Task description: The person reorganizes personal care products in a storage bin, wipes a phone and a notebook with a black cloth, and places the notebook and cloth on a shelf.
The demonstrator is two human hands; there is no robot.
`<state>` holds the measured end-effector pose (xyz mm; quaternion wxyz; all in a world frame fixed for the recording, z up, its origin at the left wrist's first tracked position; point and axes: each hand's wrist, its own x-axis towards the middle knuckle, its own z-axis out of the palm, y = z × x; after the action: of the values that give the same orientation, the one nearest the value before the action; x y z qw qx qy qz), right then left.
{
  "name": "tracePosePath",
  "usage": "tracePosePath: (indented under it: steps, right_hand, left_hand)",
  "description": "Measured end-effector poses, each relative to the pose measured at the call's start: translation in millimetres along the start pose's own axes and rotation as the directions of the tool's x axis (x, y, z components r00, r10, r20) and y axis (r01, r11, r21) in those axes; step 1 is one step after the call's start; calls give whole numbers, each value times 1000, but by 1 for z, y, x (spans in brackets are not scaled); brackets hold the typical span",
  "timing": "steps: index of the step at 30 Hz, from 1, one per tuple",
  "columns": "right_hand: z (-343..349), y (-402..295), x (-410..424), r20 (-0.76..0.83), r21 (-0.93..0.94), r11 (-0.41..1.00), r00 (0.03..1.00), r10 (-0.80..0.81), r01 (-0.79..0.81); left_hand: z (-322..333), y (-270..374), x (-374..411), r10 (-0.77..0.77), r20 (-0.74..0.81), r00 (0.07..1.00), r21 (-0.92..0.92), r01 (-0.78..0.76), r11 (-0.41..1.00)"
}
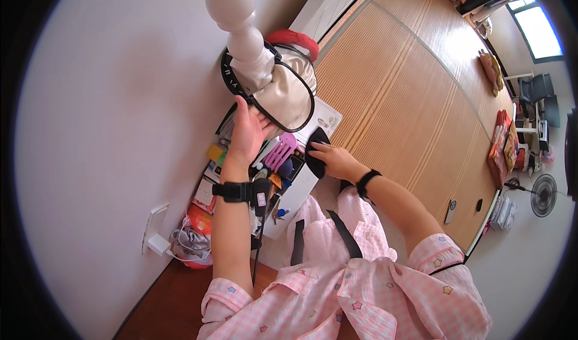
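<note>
A cream satin hat-like item (289, 96) with black edging hangs around a white turned post (244, 37). My left hand (250, 130) is raised at its lower edge, palm showing and thumb apart; the fingertips reach the edging, and I cannot tell if they grip it. Lower and to the right, my right hand (336, 159) has its fingers on a flat, rounded black fabric piece (317, 152), the thumb side hidden. Below the left hand lie a pink slotted plastic item (281, 152) and a dark round object (285, 168) among mixed small goods.
A white cabinet top (293, 195) carries keys (277, 218) and clutter. A red padded item (295, 41) sits behind the post. To the right spreads a bed with a woven mat (406, 91), a phone (450, 211) on it. A charger (159, 244) is plugged in at left.
</note>
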<state>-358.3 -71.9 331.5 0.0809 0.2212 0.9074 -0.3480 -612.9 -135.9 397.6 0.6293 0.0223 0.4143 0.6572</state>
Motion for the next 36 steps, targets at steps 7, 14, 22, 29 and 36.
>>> tracePosePath:
  steps: [7,14,22,29,36]
  right_hand:
    - [-78,-74,26,-634,-35,973,747,-198,228]
    - [-8,-67,87,-574,-171,978,795,-196,118]
    - [32,-28,-23,-356,241,968,922,154,-69]
    - [-24,-121,43,-696,211,895,703,-144,392]
    - [8,-145,74,-626,226,973,773,102,54]
  left_hand:
    - [-63,8,-33,532,-344,774,706,-161,690]
    - [-48,-29,12,451,-169,876,799,-146,583]
    - [-33,-36,3,720,-56,692,837,-361,412]
    - [-50,-18,16,696,135,706,869,-421,258]
    - [-44,-14,7,384,-62,921,534,-294,792]
